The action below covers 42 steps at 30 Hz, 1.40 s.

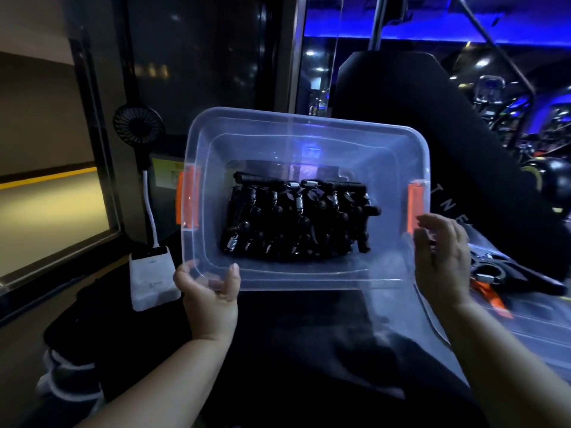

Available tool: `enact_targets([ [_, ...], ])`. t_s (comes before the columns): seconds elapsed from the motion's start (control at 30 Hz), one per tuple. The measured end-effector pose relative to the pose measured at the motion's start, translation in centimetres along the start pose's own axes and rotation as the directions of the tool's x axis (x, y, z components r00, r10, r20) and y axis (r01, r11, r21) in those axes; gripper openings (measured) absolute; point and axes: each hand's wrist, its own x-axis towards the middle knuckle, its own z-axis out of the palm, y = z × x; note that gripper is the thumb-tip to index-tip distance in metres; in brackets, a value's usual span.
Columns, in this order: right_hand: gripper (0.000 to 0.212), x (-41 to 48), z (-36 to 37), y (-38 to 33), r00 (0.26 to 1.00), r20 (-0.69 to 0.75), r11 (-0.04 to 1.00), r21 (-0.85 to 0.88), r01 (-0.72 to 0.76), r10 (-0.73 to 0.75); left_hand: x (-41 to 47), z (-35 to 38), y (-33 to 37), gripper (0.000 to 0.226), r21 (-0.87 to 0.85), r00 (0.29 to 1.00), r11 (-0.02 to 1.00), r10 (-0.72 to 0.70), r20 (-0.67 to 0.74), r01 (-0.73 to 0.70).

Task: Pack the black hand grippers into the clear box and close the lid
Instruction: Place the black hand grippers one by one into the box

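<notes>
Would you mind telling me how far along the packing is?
Done: black hand grippers lie inside the clear box. In hand: the left hand holds its near corner, and the right hand hovers open by the orange latch. Left: I cannot tell whether the box is closed, so closing and latching may remain.

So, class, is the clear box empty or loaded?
Loaded: a packed cluster of black hand grippers with metal springs lies inside the clear box, which the left hand grips at its near corner.

A single head-worn wide-angle camera looks forward and down (from close above) onto the clear box (304, 199) and both forearms.
</notes>
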Motion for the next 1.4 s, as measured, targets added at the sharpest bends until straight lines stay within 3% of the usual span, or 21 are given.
enact_targets([
  [0.1, 0.034, -1.3, -2.3, 3.3, 0.983, 0.008, 0.977, -0.105, -0.184, 0.186, 0.0, 0.0, 0.0, 0.061, -0.017, 0.999, 0.999, -0.036, 0.000, 0.036],
  [0.2, 0.030, -1.8, -3.7, 6.8, 0.887, 0.166, 0.841, -0.430, -0.328, 0.431, -0.1, -0.1, 0.2, 0.062, -0.019, 0.999, 0.999, -0.045, -0.001, 0.045],
  [0.3, 0.033, -2.6, -4.1, 8.9, 0.748, 0.311, 0.716, -0.632, -0.298, 0.586, -0.1, 0.0, 0.0, 0.062, -0.006, 0.999, 0.999, -0.053, -0.005, 0.053],
  [0.43, 0.048, -3.3, -3.5, 9.8, 0.534, 0.442, 0.647, -0.706, -0.289, 0.721, 0.0, 0.0, -0.2, 0.063, 0.020, 0.998, 0.998, -0.066, -0.015, 0.066],
  [0.5, 0.051, -3.6, -3.0, 10.0, 0.495, 0.441, 0.616, -0.738, -0.276, 0.749, 0.0, -0.1, -0.3, 0.063, 0.027, 0.997, 0.997, -0.073, -0.022, 0.073],
  [0.67, 0.047, -2.4, -2.5, 10.6, 0.552, 0.386, 0.577, -0.786, -0.223, 0.739, 0.0, 0.0, -0.1, 0.063, 0.027, 0.998, 0.997, -0.065, -0.023, 0.066],
  [0.83, 0.048, -2.0, -1.7, 11.6, 0.487, 0.385, 0.550, -0.794, -0.258, 0.784, -0.1, 0.1, -0.1, 0.060, 0.035, 0.999, 0.999, -0.030, -0.033, 0.031],
  [1.0, 0.051, -2.0, -1.0, 11.0, 0.553, 0.307, 0.501, -0.831, -0.242, 0.775, -0.1, 0.0, -0.3, 0.061, 0.036, 0.999, 0.999, -0.006, -0.031, 0.007],
  [1.1, 0.053, -2.0, -1.3, 10.6, 0.546, 0.288, 0.481, -0.840, -0.250, 0.787, -0.1, 0.0, -0.3, 0.061, 0.037, 0.999, 0.999, 0.005, -0.037, -0.004],
  [1.4, 0.085, -2.4, -2.7, 9.6, 0.569, 0.244, 0.402, -0.900, -0.169, 0.786, -0.1, -0.1, -0.2, 0.061, -0.004, 1.000, 1.000, -0.028, 0.010, 0.028],
])
